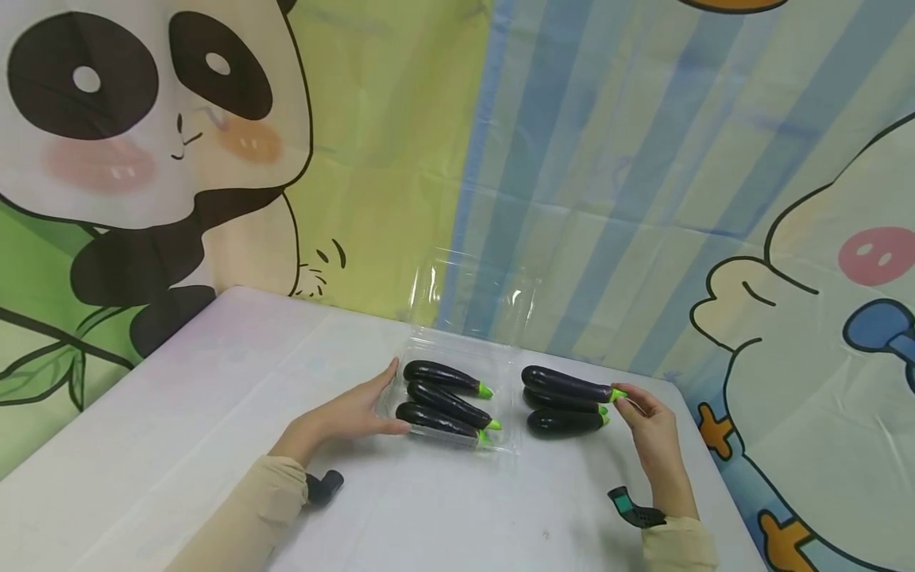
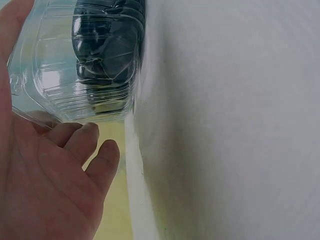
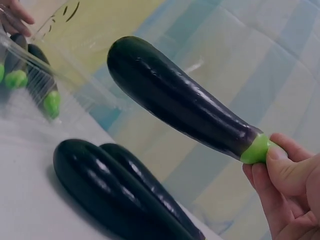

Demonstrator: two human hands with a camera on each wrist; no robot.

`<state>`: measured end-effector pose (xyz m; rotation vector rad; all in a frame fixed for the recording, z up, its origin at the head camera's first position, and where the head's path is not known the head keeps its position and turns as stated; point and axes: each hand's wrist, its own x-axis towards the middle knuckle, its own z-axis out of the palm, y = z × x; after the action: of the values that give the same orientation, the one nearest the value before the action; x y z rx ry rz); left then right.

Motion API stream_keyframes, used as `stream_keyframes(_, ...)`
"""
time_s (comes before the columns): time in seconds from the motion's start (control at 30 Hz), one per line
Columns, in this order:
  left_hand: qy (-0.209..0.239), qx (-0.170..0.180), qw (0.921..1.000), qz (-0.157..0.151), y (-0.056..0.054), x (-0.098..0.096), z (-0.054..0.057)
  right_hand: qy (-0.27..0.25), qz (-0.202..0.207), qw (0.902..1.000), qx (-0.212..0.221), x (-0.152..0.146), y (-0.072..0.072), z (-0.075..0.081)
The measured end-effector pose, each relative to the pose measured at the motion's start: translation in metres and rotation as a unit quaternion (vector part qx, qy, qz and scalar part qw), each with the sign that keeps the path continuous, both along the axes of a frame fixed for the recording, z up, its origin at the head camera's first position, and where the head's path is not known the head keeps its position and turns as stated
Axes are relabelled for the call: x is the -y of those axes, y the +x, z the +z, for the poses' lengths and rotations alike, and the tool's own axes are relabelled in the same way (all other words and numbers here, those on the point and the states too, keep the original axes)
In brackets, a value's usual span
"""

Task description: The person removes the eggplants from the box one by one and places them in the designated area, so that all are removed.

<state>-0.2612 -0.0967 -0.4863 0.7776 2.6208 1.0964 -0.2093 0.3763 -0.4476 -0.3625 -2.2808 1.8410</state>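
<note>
A clear plastic clamshell box (image 1: pixel 503 369) stands on the table with its lid raised at the back. Three eggplants, among them a middle eggplant (image 1: pixel 449 405), lie inside it with green stem ends pointing right. My left hand (image 1: pixel 348 413) holds the box's left side, fingers and thumb spread along its wall. To the right of the box, my right hand (image 1: pixel 654 437) pinches an eggplant (image 3: pixel 175 100) by its green stem end. That eggplant is lifted and tilted in the right wrist view. Two more eggplants lie below it on the table, side by side, the nearer eggplant (image 1: pixel 565 423) in front.
The white table (image 1: pixel 429 508) backs onto a printed cloth with a panda (image 1: pixel 236 143) at left and blue stripes at right. Dark straps with devices sit on both wrists, such as the left wrist device (image 1: pixel 325 487).
</note>
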Motion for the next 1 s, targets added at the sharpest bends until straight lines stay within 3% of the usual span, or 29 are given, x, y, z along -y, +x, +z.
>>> stream_keyframes(0.23, -0.002, 0.000, 1.0000, -0.002, 0.001, 0.002, -0.001, -0.010, -0.014, 0.9997, 0.020, -0.008, -0.003, -0.012)
stream_keyframes(0.47, -0.007, 0.007, 0.9999, 0.000, -0.001, 0.001, -0.002, -0.090, -0.006, 0.9954, -0.033, -0.022, -0.008, -0.025)
stream_keyframes(0.63, -0.009, 0.009, 0.9999, 0.005, -0.001, 0.001, 0.001, -0.129, 0.005, 0.9908, -0.040, -0.027, -0.014, -0.029)
stream_keyframes(0.83, -0.005, 0.008, 1.0000, -0.002, -0.003, 0.000, 0.000, -0.147, -0.017, 0.9884, -0.034, -0.030, -0.020, -0.032)
stream_keyframes(1.0, -0.001, 0.009, 0.9999, -0.005, -0.001, 0.000, -0.001, -0.178, 0.011, 0.9811, -0.075, -0.036, -0.025, -0.039)
